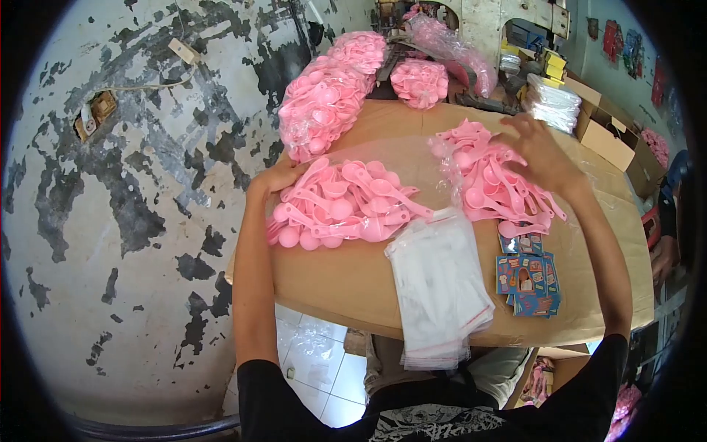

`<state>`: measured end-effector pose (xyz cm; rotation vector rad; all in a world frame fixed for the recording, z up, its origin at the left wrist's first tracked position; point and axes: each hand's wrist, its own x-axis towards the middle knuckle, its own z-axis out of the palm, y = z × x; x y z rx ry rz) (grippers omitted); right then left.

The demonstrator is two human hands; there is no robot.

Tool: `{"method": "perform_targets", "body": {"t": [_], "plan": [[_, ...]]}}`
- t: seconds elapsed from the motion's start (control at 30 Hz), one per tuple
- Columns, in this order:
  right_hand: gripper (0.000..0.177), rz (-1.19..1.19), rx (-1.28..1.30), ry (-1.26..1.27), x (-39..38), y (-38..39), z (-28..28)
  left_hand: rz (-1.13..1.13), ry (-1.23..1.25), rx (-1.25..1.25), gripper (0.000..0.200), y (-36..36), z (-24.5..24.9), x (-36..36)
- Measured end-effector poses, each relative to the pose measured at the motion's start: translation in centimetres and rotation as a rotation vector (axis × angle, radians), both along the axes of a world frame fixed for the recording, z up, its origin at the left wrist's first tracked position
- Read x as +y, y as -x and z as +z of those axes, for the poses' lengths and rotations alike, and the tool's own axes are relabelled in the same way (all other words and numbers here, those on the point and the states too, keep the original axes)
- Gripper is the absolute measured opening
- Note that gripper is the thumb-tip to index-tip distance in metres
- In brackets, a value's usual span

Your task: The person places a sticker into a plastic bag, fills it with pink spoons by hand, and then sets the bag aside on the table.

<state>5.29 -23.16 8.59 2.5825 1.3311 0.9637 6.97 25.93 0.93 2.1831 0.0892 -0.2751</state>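
The cardboard-covered table top [346, 295] is your whole workspace, so work from its middle. The full bags of pink spoons [324, 103] at the far left are well apart from your hands and need no attention.

Nearer, the open clear bag of pink spoons [342, 199] lies flat, left of centre. Your left hand [276, 179] rests at its left end, fingers close together against the plastic. Whether they pinch the film cannot be told. It seems best to let that hand pin the bag so it does not slide.

The loose heap of pink spoons [486, 188] lies right of centre, and your right hand [541, 151] sits on its far side with fingers spread and curled down over the handles. Probably you would do well to rake a small bunch toward you, handles aligned, instead of grabbing tangled ones.

The stack of clear sleeves [438, 287] overhangs the near edge, so mind your elbow. The small printed cards [529, 283] lie just right of it.
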Motion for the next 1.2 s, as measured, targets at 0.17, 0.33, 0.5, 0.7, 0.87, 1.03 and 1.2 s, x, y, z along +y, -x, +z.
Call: {"method": "perform_targets", "body": {"t": [0.17, 0.33, 0.5, 0.7, 0.87, 1.03, 1.2], "plan": [[0.029, -0.013, 0.625, 0.080, 5.0, -1.2, -2.6, -0.099, 0.115, 0.014, 0.044, -3.3, -0.9, 1.2], [0.044, 0.355, 0.590, 0.256, 11.4, -6.1, -7.5, -0.179, 0.438, 0.009, 0.046, -3.0, -2.9, 2.2], [0.054, 0.345, 0.816, 0.282, 14.8, -4.7, -6.0, -0.132, 0.393, -0.026, 0.042, -1.3, -1.3, 1.2], [0.049, 0.147, 0.868, -0.015, 10.8, -2.7, -5.1, -0.183, 0.288, 0.000, 0.040, -3.0, -1.7, 2.5], [0.041, -0.083, 0.791, 0.027, 8.1, 0.9, 4.2, -0.163, 0.280, -0.023, 0.043, -3.7, -2.9, 3.2], [0.031, -0.022, 0.280, 0.025, 2.0, -0.6, 3.2, -0.170, 0.359, 0.025, 0.044, -4.2, -3.3, 3.4], [0.026, 0.052, 0.732, -0.033, 7.3, -0.6, -0.3, -0.136, 0.337, 0.019, 0.044, -2.4, -1.6, 1.5]]}}
